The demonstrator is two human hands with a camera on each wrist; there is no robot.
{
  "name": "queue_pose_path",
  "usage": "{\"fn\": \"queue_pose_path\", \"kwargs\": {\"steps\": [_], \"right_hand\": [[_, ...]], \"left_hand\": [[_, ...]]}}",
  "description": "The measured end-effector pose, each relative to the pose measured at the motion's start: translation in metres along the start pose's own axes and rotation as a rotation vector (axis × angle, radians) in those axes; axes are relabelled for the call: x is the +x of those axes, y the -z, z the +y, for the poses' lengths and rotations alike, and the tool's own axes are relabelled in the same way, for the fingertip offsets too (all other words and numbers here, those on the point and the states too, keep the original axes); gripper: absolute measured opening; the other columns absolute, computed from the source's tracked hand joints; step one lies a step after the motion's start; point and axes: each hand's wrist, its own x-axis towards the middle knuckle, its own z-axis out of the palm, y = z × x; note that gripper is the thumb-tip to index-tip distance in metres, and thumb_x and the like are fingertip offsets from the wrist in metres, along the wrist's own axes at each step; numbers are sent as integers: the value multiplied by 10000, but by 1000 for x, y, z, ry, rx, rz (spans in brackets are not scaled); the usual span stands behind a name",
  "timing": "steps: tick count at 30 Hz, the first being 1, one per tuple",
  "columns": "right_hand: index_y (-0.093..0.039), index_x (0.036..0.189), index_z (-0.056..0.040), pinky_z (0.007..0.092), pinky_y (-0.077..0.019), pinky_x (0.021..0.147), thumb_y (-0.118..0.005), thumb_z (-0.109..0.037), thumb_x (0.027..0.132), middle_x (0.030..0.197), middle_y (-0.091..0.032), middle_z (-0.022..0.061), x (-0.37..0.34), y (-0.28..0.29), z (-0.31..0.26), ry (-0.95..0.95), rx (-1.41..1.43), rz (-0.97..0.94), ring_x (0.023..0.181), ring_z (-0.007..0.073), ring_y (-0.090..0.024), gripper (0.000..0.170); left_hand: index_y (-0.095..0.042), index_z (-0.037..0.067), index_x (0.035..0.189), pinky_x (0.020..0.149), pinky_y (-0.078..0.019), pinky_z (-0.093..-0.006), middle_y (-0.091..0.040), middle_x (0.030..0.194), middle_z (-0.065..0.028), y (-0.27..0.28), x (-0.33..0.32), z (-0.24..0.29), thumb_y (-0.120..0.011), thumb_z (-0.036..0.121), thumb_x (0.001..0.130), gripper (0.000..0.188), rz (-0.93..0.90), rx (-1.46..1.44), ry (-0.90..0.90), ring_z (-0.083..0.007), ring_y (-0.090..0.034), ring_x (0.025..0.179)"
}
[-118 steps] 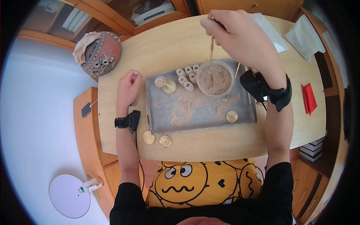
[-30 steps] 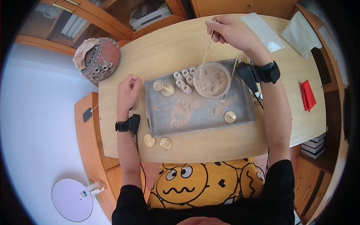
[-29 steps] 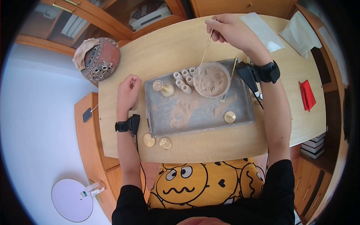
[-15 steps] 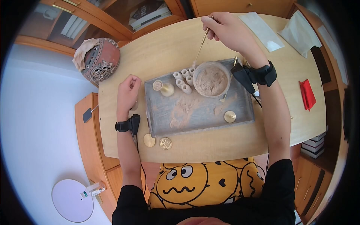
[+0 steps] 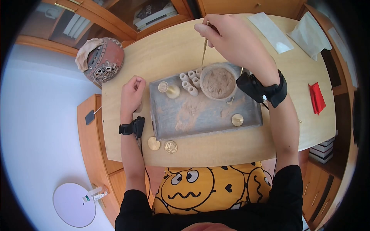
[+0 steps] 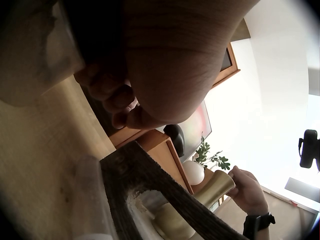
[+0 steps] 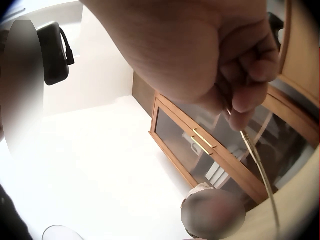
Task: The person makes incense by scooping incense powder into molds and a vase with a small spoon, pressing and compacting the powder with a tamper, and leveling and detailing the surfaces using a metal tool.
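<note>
My right hand (image 5: 235, 38) pinches a slender brass stick (image 5: 204, 50), held steeply with its lower tip at the left rim of a round bowl (image 5: 218, 64) of grey-brown powder (image 5: 219, 82). In the right wrist view, the stick (image 7: 257, 159) runs down from the fingertips. Just left of the bowl stand several pale tubes (image 5: 187, 85). The bowl and tubes are in a grey tray (image 5: 165, 119). My left hand (image 5: 132, 94) rests on the table left of the tray, fingers loosely curled with nothing visible in them. The left wrist view shows its fingers (image 6: 119, 98) from below.
A brass vase (image 5: 173, 91) stands at the tray's left. A second brass tool (image 5: 230, 102) leans by the bowl. A brass disc (image 5: 237, 119) lies front right; two more brass discs (image 5: 170, 147) lie before the tray. A clear container (image 6: 35, 65) is near my left hand.
My right hand has shifted left with the brass stick. Its tip passed from the bowl toward the tubes, and is now back at the bowl's left rim. The left hand stays put.
</note>
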Motion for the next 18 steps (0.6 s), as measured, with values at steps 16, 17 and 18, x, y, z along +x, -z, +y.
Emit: {"fn": "queue_pose_path", "kwargs": {"steps": [16, 17, 18], "right_hand": [[-617, 810, 41, 367, -463, 570, -537, -252, 979, 629, -593, 165, -1, 29, -5, -80, -26, -54, 567, 276, -605, 348], [-617, 806, 46, 371, -471, 578, -531, -251, 974, 632, -597, 164, -1, 23, 6, -61, -97, -103, 573, 268, -611, 352], [-617, 802, 52, 375, -478, 586, -526, -249, 970, 634, -601, 163, -1, 16, 15, -41, -167, -152, 580, 259, -618, 356]], "left_hand": [[-587, 11, 875, 548, -314, -206, -471, 694, 66, -2, 2, -5, -597, 140, 967, 158, 1, -8, -16, -18, -402, 632], [-587, 11, 875, 548, -314, -206, -471, 694, 66, -2, 2, -5, -597, 140, 967, 158, -2, -6, -16, -18, -402, 632], [-587, 11, 873, 546, -311, -208, -470, 693, 66, -2, 2, -5, -598, 140, 966, 160, -2, -28, -9, -18, -400, 631]]}}
